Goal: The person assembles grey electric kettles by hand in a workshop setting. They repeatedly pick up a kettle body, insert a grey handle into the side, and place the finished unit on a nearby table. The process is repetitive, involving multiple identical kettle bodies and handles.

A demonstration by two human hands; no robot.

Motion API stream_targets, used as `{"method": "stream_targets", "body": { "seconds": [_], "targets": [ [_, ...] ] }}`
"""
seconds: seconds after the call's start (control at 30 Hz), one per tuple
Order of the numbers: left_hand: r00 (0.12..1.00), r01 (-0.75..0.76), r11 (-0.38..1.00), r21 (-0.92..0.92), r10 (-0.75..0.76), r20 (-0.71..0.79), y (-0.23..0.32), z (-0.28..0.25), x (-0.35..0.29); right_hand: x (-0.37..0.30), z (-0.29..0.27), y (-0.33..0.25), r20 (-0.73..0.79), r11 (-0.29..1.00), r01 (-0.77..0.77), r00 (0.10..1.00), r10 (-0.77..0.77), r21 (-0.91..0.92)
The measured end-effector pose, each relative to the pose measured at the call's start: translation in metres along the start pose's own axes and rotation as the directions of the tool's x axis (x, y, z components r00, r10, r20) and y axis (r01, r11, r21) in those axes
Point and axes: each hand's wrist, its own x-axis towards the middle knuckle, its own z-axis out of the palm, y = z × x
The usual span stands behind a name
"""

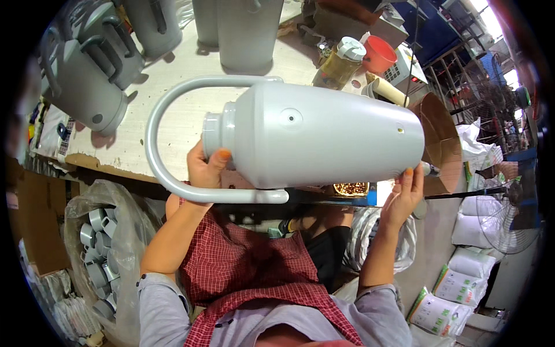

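A large pale grey plastic flask body (347, 136) lies on its side in the air above the table's front edge. Its narrow neck points left and its wide base right. A U-shaped grey handle (152, 127) loops out beyond the neck. Round the neck my left hand (205, 172) is closed, the thumb on its near side, the other fingers partly hidden. At the base my right hand (406, 198) supports the lower edge with its fingertips. One round recess with a hole and one small oval slot show on the flask's upper face.
Several similar grey flask bodies (248, 34) stand on the pale table (185, 66). Behind the flask are a lidded jar (341, 63) and a red bowl (380, 54). A small tray of brass-coloured pieces (351, 189) sits below. A clear bag (78, 217) holds grey parts; a fan (509, 217) and sacks (442, 312) are right.
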Motion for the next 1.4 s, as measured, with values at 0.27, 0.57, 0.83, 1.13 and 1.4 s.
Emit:
{"method": "stream_targets", "body": {
  "seconds": [0.27,0.57,0.83,1.13,1.4],
  "targets": [
    [1.000,0.011,0.995,-0.097,-0.011,-0.002,-0.003,0.016,0.008,0.006,-0.013,0.010,0.016,0.999,-0.012,1.000,0.013,-0.047],
    [0.975,0.204,0.968,0.145,-0.188,-0.116,-0.022,0.006,0.007,0.003,-0.018,0.006,-0.046,0.983,-0.029,0.999,0.021,-0.180],
    [0.974,0.151,0.984,-0.098,-0.165,-0.152,-0.045,-0.024,0.031,-0.061,-0.107,0.056,-0.118,0.924,-0.019,0.993,-0.028,-0.382],
    [0.923,0.060,0.939,-0.339,0.077,0.377,-0.019,-0.006,0.016,-0.094,-0.430,0.214,-0.724,0.080,-0.774,0.620,0.303,-0.629],
    [0.981,0.064,0.971,-0.232,-0.018,0.193,-0.015,-0.006,0.016,-0.081,-0.447,0.246,-0.705,-0.273,-0.714,0.416,0.574,-0.644]
  ]
}}
